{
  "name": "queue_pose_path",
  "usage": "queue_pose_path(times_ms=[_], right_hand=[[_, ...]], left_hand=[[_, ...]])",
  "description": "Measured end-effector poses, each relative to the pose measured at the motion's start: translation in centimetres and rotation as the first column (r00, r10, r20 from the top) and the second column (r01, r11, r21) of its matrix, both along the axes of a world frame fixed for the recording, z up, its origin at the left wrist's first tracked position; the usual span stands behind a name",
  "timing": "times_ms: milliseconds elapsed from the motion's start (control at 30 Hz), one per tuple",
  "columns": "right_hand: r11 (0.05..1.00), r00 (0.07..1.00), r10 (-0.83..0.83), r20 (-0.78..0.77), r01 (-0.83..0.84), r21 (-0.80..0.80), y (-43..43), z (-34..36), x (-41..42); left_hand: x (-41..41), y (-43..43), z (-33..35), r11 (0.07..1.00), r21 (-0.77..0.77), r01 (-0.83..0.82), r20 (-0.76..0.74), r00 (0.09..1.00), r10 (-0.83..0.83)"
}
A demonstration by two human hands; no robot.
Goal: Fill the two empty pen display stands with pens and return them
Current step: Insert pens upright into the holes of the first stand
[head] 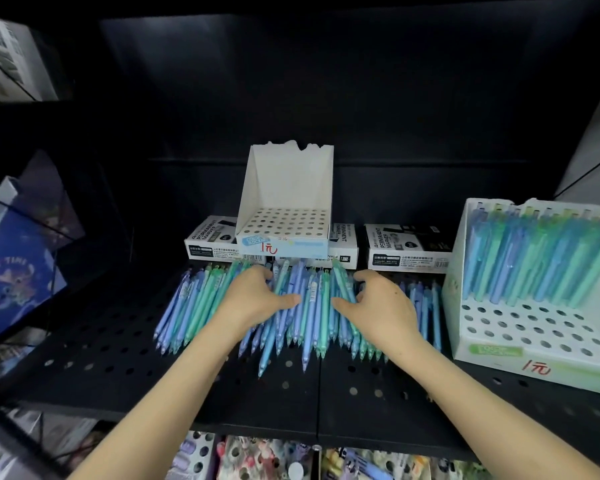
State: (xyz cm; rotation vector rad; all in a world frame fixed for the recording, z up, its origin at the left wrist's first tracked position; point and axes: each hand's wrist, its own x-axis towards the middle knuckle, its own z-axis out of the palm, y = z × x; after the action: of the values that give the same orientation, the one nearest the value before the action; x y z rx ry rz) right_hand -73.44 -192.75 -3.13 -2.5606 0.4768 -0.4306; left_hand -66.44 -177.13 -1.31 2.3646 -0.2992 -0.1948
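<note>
A heap of blue and green pens [309, 306] lies on the black perforated shelf [118, 358]. My left hand [257, 297] rests on the heap left of the middle, its fingers curled down into the pens and its thumb lying across them. My right hand [378, 306] arches over the right side, with fingers and thumb curled round pens. An empty white stand [284, 188] with a holed base sits behind the heap on boxes. A second stand [534, 341] at the right holds several pens in its back rows, and its front holes are bare.
Permanent marker boxes [406, 247] line the back of the shelf under and beside the empty stand. Blue packaged goods [18, 271] hang at the left. More stationery [274, 459] fills the shelf below the front edge.
</note>
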Motion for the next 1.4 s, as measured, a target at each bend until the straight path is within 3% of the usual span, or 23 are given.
queue_pose_path(times_ms=[300, 633, 833, 967, 1133, 1233, 1400], right_hand=[[0.932, 0.999, 0.009, 0.047, -0.026, 0.362, -1.2, 0.7, -0.2], [0.863, 0.991, 0.016, 0.135, -0.082, 0.498, -1.6, 0.5, -0.2], [0.795, 0.984, 0.001, 0.176, -0.107, 0.597, -1.7, 0.7, -0.6], [0.744, 0.969, -0.015, 0.246, -0.154, 0.65, -1.4, 1.5, -1.1], [0.77, 0.94, -0.011, 0.342, -0.21, 0.602, -1.0, 2.4, -2.6], [0.806, 0.918, -0.012, 0.397, -0.226, 0.548, -1.1, 2.4, -3.8], [0.864, 0.889, -0.031, 0.457, -0.206, 0.459, -2.1, 2.7, -5.4]], left_hand=[[0.9, 0.6, 0.0, 0.996, -0.089, -0.004, -0.073, 0.997, -0.002], [0.3, 2.1, 0.4, 0.994, -0.027, 0.106, -0.093, 0.99, -0.108], [-0.9, 4.3, 1.1, 0.974, -0.218, 0.064, -0.13, 0.987, -0.094], [-1.8, 4.1, 2.0, 0.872, -0.489, 0.034, -0.179, 0.974, -0.138], [-3.0, 0.3, 2.5, 0.595, -0.804, -0.006, -0.215, 0.935, -0.281], [-3.8, -2.9, 2.4, 0.462, -0.886, -0.03, -0.21, 0.915, -0.343], [-5.1, -7.1, 1.9, 0.429, -0.898, 0.091, -0.1, 0.91, -0.402]])
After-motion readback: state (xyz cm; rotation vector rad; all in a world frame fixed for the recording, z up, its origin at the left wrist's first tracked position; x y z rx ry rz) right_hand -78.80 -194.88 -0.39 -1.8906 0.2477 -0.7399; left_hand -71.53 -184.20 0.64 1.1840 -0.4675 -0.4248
